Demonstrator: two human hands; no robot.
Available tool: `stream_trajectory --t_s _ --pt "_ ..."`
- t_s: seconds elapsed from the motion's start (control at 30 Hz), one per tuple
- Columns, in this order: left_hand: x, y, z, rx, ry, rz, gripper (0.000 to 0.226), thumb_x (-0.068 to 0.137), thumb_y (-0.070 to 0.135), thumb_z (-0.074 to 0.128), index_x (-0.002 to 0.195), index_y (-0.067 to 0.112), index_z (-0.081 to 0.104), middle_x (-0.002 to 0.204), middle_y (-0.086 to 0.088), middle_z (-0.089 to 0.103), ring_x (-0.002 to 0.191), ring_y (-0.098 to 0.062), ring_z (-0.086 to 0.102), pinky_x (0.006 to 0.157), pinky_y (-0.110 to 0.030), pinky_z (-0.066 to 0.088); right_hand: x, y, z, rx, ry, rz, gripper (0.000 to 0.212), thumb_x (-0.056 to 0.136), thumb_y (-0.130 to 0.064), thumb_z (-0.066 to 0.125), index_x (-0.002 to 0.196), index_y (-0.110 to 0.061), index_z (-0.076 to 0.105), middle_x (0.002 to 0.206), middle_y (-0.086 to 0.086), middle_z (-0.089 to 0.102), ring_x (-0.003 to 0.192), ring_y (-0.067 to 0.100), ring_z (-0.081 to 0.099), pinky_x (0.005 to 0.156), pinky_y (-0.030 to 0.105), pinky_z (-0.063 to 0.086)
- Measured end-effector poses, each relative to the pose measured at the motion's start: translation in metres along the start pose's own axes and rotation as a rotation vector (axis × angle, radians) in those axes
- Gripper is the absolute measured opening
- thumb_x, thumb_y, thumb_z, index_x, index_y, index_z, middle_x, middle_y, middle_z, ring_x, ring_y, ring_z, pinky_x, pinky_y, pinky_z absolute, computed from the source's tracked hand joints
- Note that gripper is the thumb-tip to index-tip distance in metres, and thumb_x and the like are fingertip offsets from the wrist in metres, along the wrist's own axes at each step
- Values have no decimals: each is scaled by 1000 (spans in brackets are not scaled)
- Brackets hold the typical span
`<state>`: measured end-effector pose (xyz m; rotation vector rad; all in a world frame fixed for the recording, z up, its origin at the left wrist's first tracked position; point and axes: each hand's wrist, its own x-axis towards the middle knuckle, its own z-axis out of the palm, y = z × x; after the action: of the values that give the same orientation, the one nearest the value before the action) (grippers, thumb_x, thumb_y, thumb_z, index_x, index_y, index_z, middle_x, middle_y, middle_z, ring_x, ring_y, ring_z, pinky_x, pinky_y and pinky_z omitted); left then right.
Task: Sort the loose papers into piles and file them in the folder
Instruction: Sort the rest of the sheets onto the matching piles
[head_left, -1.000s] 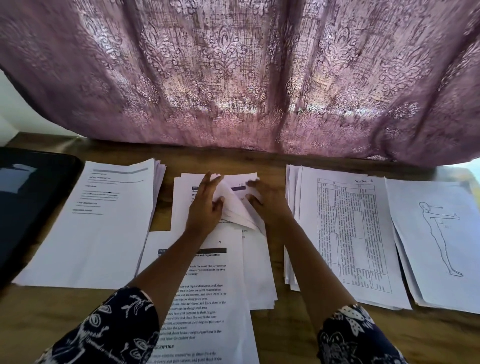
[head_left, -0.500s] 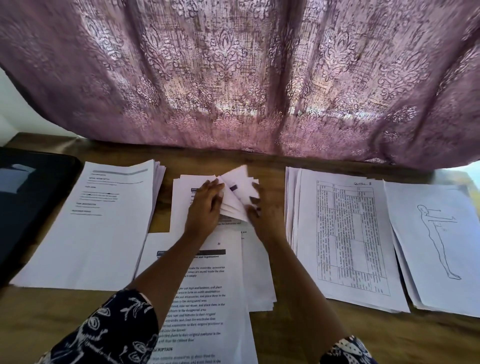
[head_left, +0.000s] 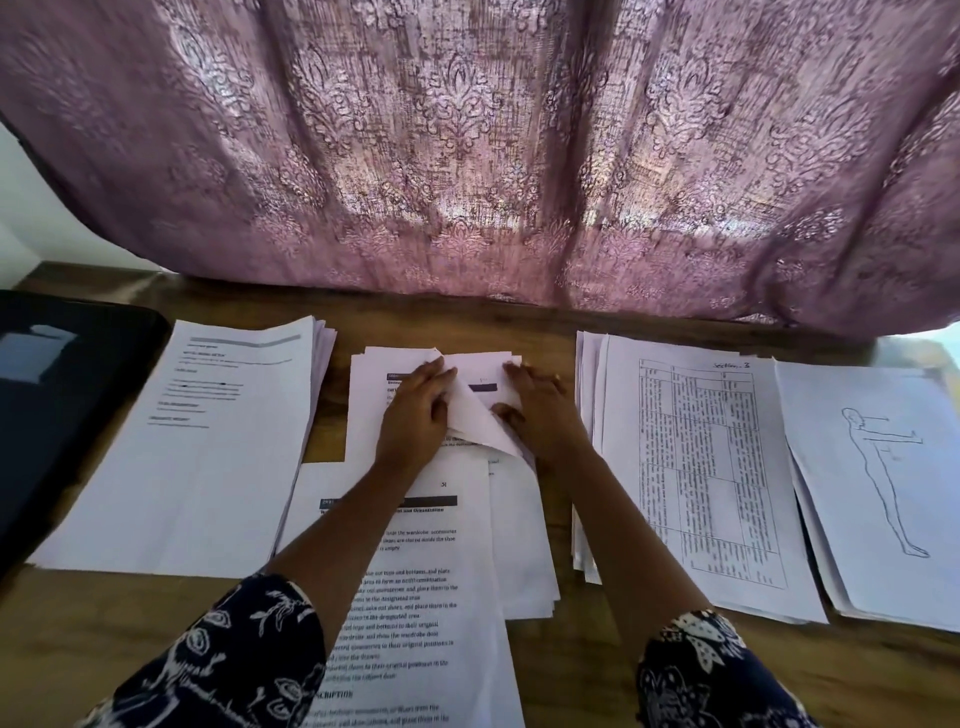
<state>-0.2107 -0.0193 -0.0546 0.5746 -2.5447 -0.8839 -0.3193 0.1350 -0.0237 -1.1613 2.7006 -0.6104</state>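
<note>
White curled sheets (head_left: 478, 421) pinched by left hand (head_left: 415, 410) fingers; right hand (head_left: 540, 410) fingers flat near middle pile's (head_left: 374, 395) far edge; narrow bare table (head_left: 332, 415) strips either side.

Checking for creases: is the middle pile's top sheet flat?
No. The top sheet is curled up, between the left hand and right hand.
</note>
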Motion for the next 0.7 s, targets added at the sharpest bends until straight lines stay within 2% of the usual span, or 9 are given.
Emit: stream_trajectory --t_s 0.1,0.17,0.23,0.3,0.4,0.47,0.53,0.6,0.7 --pt "0 2 -1 0 2 -6 40 98 15 52 138 13 52 149 -3 42 140 -23 36 112 -29 23 -7 -5 -1 -13 33 2 50 93 -33 58 138 -13 46 138 12 51 129 31 44 111 39 29" --pt "0 2 -2 -25 -5 -20 39 99 17 51 138 13 51 149 -3 42 140 -22 36 111 -27 22 -10 -15 -2 26 82 73 45 92 -34 59 133 -16 49 131 10 57 117 29 53 98 36 42" --pt "0 3 -3 -47 -7 -22 40 99 21 50 138 14 51 149 -2 42 140 -21 37 113 -29 23 -13 -23 -4 207 151 242 44 89 -35 65 126 -17 52 121 8 63 97 22 60 79 27 46" --pt "-1 4 -4 -70 -3 -29 42 99 27 48 139 14 50 149 -2 42 139 -21 38 114 -32 27 -19 -29 -2 416 226 352 44 87 -31 68 125 -16 52 115 8 65 85 16 58 73 23 43" --pt "-4 10 -8 -229 -5 -81 56 95 47 37 144 19 43 150 1 40 137 -21 41 112 -37 37 -33 -31 5 447 228 160 51 92 -21 62 139 -17 44 130 9 60 104 26 64 86 32 52" --pt "-6 13 -11 -366 21 -103 66 93 56 33 148 21 32 152 7 35 137 -14 38 108 -23 38 -38 -31 10 277 103 -33 48 97 -22 55 143 -18 41 137 7 55 115 29 60 93 38 53" --pt "-5 17 -13 -389 53 -92 66 93 51 37 150 20 26 152 8 33 133 -6 34 104 -11 32 -40 -26 16 128 0 -169 47 99 -27 49 144 -17 41 146 6 45 133 27 45 107 43 41" --pt "-4 18 -13 -322 55 -84 63 95 39 49 150 20 26 153 2 34 132 -6 33 106 -20 31 -40 -20 19 52 -61 -242 49 98 -30 43 145 -17 39 152 4 35 142 21 31 115 43 27" --pt "-1 8 -7 -135 58 -22 51 95 19 58 144 15 41 152 -5 38 135 -17 39 109 -30 31 -35 -14 13 205 -47 -205 38 98 -21 48 134 -13 54 142 7 50 130 24 47 108 38 37"
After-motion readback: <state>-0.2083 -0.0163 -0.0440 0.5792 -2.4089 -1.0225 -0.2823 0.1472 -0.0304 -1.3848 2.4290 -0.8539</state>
